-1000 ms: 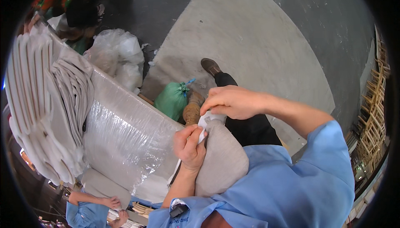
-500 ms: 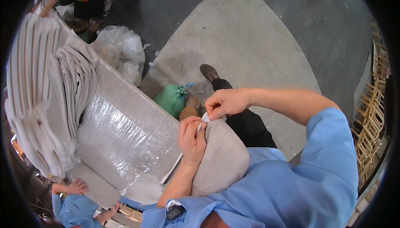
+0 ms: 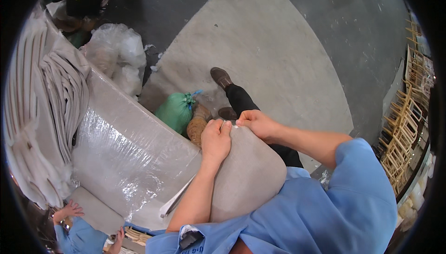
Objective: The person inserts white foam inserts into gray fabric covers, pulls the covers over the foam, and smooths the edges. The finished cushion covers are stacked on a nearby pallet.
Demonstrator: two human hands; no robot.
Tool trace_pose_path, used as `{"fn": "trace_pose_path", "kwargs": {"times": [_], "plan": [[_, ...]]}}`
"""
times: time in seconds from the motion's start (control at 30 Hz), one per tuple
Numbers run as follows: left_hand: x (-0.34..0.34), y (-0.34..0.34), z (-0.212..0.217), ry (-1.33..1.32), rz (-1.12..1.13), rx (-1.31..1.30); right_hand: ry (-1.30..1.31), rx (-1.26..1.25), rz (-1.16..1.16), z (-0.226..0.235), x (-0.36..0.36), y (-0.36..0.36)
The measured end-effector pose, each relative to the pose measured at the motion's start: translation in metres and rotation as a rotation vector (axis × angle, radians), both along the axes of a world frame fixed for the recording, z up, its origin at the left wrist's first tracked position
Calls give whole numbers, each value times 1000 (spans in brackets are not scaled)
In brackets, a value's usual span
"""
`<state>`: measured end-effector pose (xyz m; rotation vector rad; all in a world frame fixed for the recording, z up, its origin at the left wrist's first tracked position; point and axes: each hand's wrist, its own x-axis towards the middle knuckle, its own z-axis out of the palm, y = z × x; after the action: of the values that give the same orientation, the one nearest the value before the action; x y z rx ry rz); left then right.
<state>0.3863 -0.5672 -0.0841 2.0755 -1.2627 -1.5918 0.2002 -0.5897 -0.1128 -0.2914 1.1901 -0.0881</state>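
A grey fabric-covered cushion (image 3: 248, 172) with rounded corners rests against my body, its narrow end pointing away from me. My left hand (image 3: 215, 141) is closed on the cushion's far left corner, the thumb pressed against the index finger. At the far right corner, my right hand (image 3: 257, 123) pinches the fabric edge. A small white bit shows between the two hands at that edge. My fingers hide most of the edge they hold.
To the left stands a table (image 3: 134, 149) covered in clear plastic film, with stacked grey fabric covers (image 3: 65, 94) on it. A green sack (image 3: 175, 111) and clear plastic bags (image 3: 121, 52) lie beyond. Wooden frames (image 3: 402, 124) line the right. A co-worker (image 3: 83, 235) handles a grey cushion at lower left.
Both hands have turned over the cushion's far edge, and the white fabric between them shows less. My right hand has moved slightly right and down. The view has shifted a little.
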Motion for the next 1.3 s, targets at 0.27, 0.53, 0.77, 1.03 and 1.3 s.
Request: {"fn": "trace_pose_path", "kwargs": {"times": [0.27, 0.53, 0.77, 1.03, 1.3], "plan": [[7, 4, -5, -178, -15, 32, -333, 267, -119, -29, 8, -2], [10, 5, 13, -245, 27, -134, -406, 371, -119, -28, 10, -21], [12, -4, 26, -168, 94, -113, -217, 412, 24, -19, 27, -30], [38, -34, 33, 11, 83, -611, -230, 583, 201, -14, 52, -47], [22, -28, 39, 441, 51, -276, -339, 694, 94, -26, 54, -29]]}}
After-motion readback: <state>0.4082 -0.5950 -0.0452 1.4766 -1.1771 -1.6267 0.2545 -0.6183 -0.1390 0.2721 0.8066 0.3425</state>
